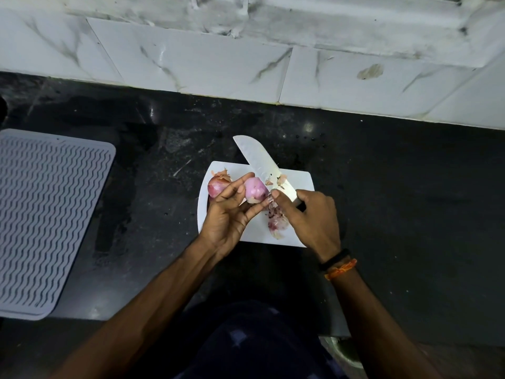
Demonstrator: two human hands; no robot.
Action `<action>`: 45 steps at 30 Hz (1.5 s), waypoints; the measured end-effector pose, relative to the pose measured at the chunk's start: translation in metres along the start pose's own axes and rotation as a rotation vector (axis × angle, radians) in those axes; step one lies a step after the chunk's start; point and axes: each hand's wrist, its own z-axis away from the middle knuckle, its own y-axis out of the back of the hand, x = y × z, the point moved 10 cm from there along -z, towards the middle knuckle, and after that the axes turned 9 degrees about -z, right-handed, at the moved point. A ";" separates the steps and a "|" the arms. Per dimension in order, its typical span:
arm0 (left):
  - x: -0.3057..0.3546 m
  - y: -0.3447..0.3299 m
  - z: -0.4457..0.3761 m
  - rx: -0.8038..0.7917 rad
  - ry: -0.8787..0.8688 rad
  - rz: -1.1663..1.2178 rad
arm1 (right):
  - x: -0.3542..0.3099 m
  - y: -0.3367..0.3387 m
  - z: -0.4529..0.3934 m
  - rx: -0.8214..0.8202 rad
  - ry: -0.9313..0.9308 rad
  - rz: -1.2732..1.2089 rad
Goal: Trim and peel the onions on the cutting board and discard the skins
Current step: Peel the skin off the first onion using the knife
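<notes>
One smooth, pale peeled onion (255,190) is gripped by the left hand (228,214); a broad white knife (262,162) is held by the right hand (311,217). A second, glossy unpeeled onion (217,186) and papery skins (277,222) lie on the white cutting board (297,181).

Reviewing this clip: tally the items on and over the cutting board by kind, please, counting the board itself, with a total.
Onions: 2, one held in the left hand, one unpeeled at the board's left edge
Knives: 1, in the right hand
Cutting boards: 1
Piles of peeled skins: 1
Total: 5
</notes>
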 end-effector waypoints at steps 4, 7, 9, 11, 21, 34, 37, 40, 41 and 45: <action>-0.002 0.004 -0.002 0.004 -0.001 0.005 | -0.012 0.001 0.002 0.004 0.067 0.119; -0.004 0.009 -0.004 0.052 0.006 0.001 | -0.017 -0.001 0.006 -0.024 0.109 0.175; -0.005 0.011 -0.004 0.069 0.012 -0.002 | -0.018 -0.001 0.007 -0.036 0.126 0.190; -0.004 0.008 -0.004 0.037 0.003 -0.020 | -0.016 0.002 0.005 -0.006 0.118 0.183; -0.007 0.007 -0.004 0.030 0.022 0.005 | -0.023 0.003 0.008 0.003 0.168 0.229; -0.007 0.003 0.000 0.029 0.040 -0.071 | -0.023 0.006 0.003 0.104 0.082 0.298; -0.008 0.004 0.000 0.044 0.046 -0.075 | -0.020 0.007 -0.001 0.108 0.067 0.298; -0.010 0.009 -0.002 0.089 0.051 -0.075 | -0.020 -0.002 -0.003 0.016 0.092 0.279; -0.010 0.012 -0.002 0.104 0.047 -0.080 | -0.020 -0.007 -0.002 -0.022 0.091 0.241; -0.005 0.012 -0.003 0.124 0.036 -0.056 | -0.019 -0.006 0.008 -0.060 0.066 -0.011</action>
